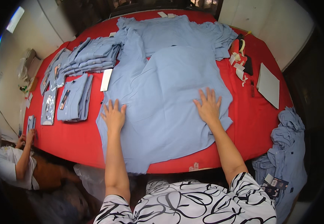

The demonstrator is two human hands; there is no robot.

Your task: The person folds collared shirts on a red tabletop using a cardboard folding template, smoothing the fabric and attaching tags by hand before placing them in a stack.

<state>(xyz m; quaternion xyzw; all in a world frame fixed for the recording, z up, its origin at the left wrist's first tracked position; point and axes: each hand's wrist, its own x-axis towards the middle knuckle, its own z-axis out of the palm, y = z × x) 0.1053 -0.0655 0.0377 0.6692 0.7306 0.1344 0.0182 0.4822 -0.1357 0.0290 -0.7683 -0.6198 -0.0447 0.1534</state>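
Note:
A light blue shirt (pixel 162 97) lies spread face down over the red-covered table (pixel 72 143), its lower edge reaching the near side. My left hand (pixel 114 115) rests flat on the shirt's left part, fingers spread. On its right part my right hand (pixel 209 106) lies likewise, palm down with the fingers apart. Faint creases run through the cloth between my hands. Beyond it, more blue shirts (pixel 177 31) are laid out in a loose layer, and some of that cloth runs down beside the spread shirt.
Folded blue shirts (pixel 94 56) are stacked at the left, near a tagged folded pile (pixel 74 99) and a white card strip (pixel 106 80). A white board (pixel 269 86) and small scraps (pixel 240 71) lie right. Blue shirts (pixel 285 156) hang at lower right. Another person (pixel 18 160) works at far left.

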